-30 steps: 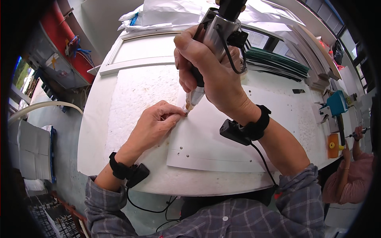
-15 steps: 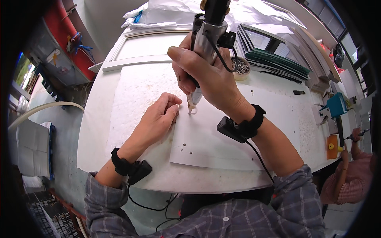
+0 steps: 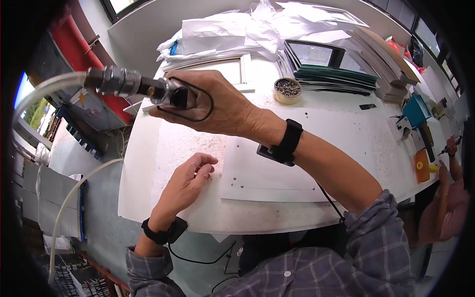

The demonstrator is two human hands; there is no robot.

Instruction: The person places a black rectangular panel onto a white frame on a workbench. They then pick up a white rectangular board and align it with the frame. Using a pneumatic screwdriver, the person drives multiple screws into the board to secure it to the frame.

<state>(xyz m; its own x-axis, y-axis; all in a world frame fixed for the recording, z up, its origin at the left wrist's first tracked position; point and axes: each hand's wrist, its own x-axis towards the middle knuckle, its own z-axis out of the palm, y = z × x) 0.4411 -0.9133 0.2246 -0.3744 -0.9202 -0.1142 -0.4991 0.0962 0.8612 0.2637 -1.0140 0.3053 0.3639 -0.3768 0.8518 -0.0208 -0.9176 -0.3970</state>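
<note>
My right hand [image 3: 208,101] is raised over the far left of the worktable, wrapped round an air screwdriver [image 3: 173,94]. The tool lies sideways, with a pale air hose [image 3: 54,85] leading off left; its tip is hidden by the hand. Lower down, my left hand [image 3: 190,180] rests beside the left edge of a white panel [image 3: 282,163]. Its fingers are loosely bent, thumb and forefinger apart, and no object shows in them. Several small screws or rivets [image 3: 242,186] dot the panel.
A round tub of small metal fasteners [image 3: 287,91] stands behind the panel. Dark-edged frames [image 3: 336,76] are stacked at the back right, near leaning boards [image 3: 383,54]. A white frame [image 3: 217,67] lies at the back. Another person's hand [image 3: 451,146] is at far right.
My right hand has lifted the air screwdriver off the panel and swung it left, tilting it from upright to sideways. My left hand stays beside the panel's edge. The view has shifted slightly.
</note>
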